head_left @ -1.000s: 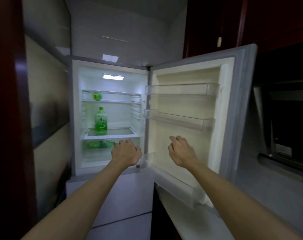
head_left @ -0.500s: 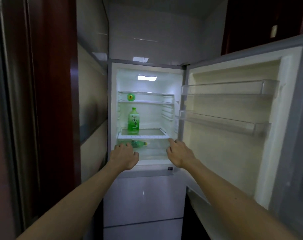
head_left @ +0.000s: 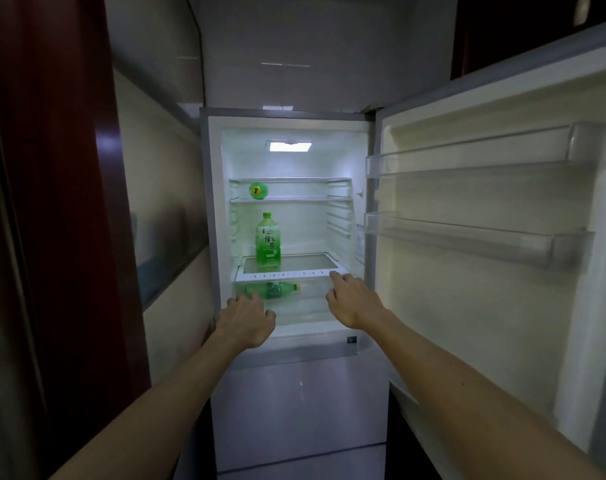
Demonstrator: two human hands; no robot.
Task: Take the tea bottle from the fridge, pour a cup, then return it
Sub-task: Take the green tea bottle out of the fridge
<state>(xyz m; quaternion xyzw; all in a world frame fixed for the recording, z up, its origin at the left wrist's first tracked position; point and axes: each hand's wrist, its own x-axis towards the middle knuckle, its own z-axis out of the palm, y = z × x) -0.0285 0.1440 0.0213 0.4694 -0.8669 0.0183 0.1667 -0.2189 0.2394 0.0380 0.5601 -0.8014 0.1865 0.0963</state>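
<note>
Closer now to the open fridge [head_left: 370, 114], the empty, loosely spread left hand [head_left: 247, 318] and right hand [head_left: 351, 301] reach in, the upright tea bottle [head_left: 268, 242] still untouched, pouring and return yet to come.

1. The fridge [head_left: 294, 403] has a smooth, satin grey outer skin that looks like painted metal, with a faint sheen.
2. Its inner walls are smooth white plastic.
3. The door shelves [head_left: 467, 237] are clear, glossy plastic.
4. The middle shelf [head_left: 308, 261] looks like glass in a white plastic frame.
5. The tea bottle [head_left: 268, 241] is clear green plastic with a glossy printed label.
6. The cabinet panel [head_left: 62, 202] at the left edge is dark red and glossy.
</note>
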